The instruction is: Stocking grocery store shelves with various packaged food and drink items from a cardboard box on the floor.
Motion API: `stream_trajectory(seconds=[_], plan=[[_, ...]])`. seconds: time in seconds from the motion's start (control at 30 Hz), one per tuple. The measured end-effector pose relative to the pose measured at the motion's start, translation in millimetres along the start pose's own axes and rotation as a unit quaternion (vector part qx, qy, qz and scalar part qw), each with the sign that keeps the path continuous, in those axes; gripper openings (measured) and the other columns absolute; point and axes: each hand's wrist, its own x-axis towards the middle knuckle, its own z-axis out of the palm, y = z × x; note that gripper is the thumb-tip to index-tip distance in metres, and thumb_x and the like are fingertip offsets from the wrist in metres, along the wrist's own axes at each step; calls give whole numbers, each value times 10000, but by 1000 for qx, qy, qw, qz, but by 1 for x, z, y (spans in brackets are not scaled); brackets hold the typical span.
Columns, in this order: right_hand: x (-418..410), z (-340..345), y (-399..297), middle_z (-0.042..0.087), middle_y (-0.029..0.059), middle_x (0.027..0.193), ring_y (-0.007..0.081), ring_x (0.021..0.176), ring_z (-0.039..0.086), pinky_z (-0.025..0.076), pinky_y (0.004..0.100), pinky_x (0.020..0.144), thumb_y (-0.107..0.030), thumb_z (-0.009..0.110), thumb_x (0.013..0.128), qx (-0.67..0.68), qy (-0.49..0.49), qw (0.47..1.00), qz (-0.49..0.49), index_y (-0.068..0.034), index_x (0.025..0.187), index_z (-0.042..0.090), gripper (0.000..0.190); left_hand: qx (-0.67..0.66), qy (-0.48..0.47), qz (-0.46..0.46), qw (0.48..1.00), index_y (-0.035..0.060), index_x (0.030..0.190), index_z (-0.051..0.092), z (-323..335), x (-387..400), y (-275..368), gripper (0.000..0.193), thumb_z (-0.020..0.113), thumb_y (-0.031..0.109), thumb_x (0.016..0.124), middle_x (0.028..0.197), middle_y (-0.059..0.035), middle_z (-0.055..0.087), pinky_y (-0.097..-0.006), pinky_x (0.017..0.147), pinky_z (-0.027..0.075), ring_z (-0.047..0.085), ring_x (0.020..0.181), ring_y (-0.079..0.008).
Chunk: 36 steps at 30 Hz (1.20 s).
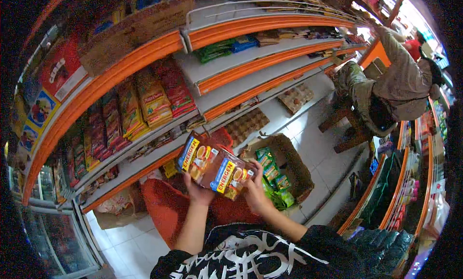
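Between my two hands I hold a brown strip of Energen drink sachets [213, 166], its printed side facing up at me. My left hand [198, 190] grips the lower left edge of the strip. My right hand [257, 188] has its right end, with the thumb on top. Below the strip lies something red, a container or seat [164, 203], partly covered by my arms. Just to the right of my right hand stands an open cardboard box [302, 166] with green sachet packs [273, 168] inside.
Orange-edged shelves [253, 72] curve across the front, with Nutrisari sachet packs [153, 99] on the left. Egg trays [246, 126] rest low by the shelves. At right a person [401, 80] bends near a wooden stool [342, 128]. Another shelf rack [394, 185] borders the tiled aisle.
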Motion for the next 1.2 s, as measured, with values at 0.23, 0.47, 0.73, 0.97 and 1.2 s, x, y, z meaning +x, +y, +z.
stream_trajectory(seconds=[0.23,0.47,0.73,0.97,1.2], plan=[[-2,-17,-34,434,126,1139,219,1012,489,439,366,846,38,608,728,-106,14,987,-122,-179,1280,162,742,86,-60,-12,994,35,1224,408,11,44,-16,698,658,346,651,1194,-118,493,-422,914,411,492,1079,-286],[21,-54,-44,429,98,1098,191,981,481,422,327,852,-14,607,749,-193,80,971,-119,-124,1220,260,596,73,107,-155,979,80,1110,518,24,87,-46,438,627,322,761,1082,-76,563,-377,807,443,550,943,-229],[152,-70,-55,433,105,1104,196,969,478,429,301,824,-126,643,752,19,36,994,-106,-80,1193,291,566,62,51,-157,984,5,1097,505,68,208,-19,333,532,166,807,1097,-97,552,-389,911,390,521,1000,-255],[367,-78,-98,495,90,962,197,845,506,454,324,718,-77,609,716,-94,186,947,-244,-52,1119,339,485,515,-67,48,853,17,1227,408,54,166,-27,478,494,302,853,1239,-79,456,-314,984,272,388,1173,-182],[487,-176,-175,534,163,989,266,865,527,441,338,748,-127,608,708,-319,345,844,-259,-1,1219,286,617,883,-305,66,350,59,1096,515,-6,63,-58,354,580,228,791,1049,-92,577,-356,862,403,516,1011,-259]])
